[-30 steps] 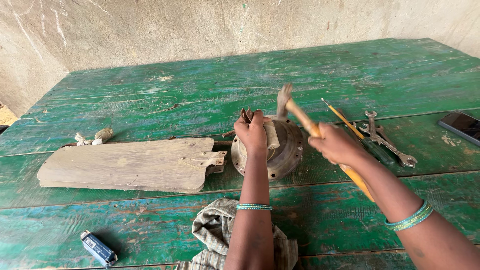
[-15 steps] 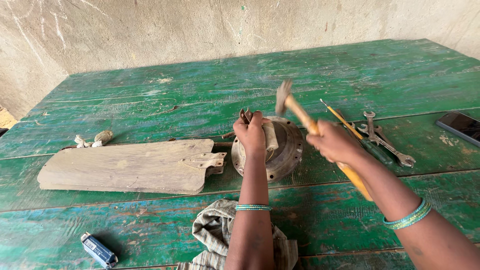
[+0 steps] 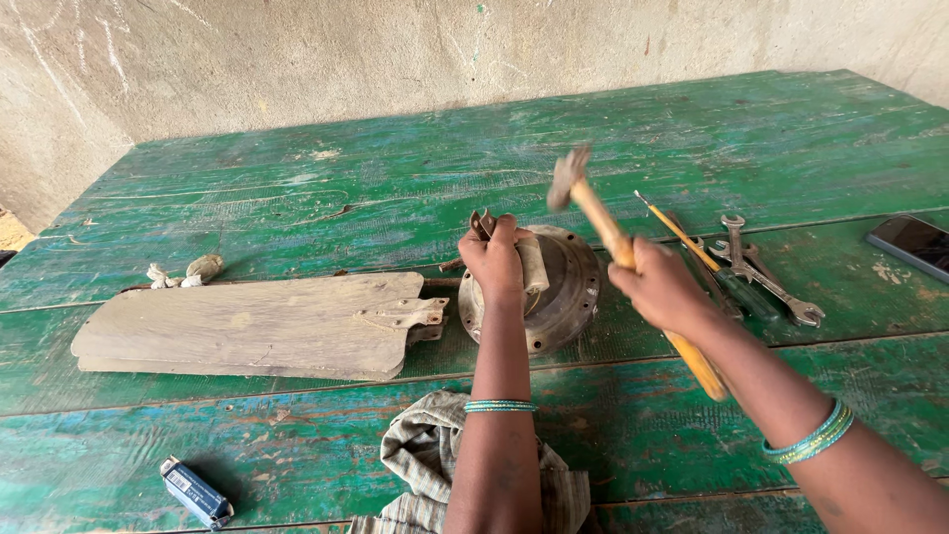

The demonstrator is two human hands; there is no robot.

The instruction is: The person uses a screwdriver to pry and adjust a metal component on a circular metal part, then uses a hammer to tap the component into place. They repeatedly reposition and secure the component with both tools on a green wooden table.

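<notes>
A round, dusty metal fan motor housing [image 3: 563, 297] lies on the green wooden table [image 3: 395, 188]. My left hand [image 3: 494, 259] is closed on a metal tool held upright on top of the housing. My right hand [image 3: 660, 287] grips the wooden handle of a hammer [image 3: 613, 242]; its head is raised above the housing, just right of the left hand. Grey fan blades [image 3: 247, 324] with a metal bracket lie stacked to the left of the housing.
Wrenches [image 3: 766, 272] and a yellow-handled screwdriver [image 3: 682, 232] lie right of the housing. A dark phone [image 3: 914, 245] sits at the right edge. A crumpled cloth [image 3: 425, 460] and a small blue object [image 3: 196, 491] lie near the front. Small debris [image 3: 193, 269] lies left. A plaster wall stands behind.
The hammer head has risen and swung back above the housing. My left hand stays on the tool atop the housing.
</notes>
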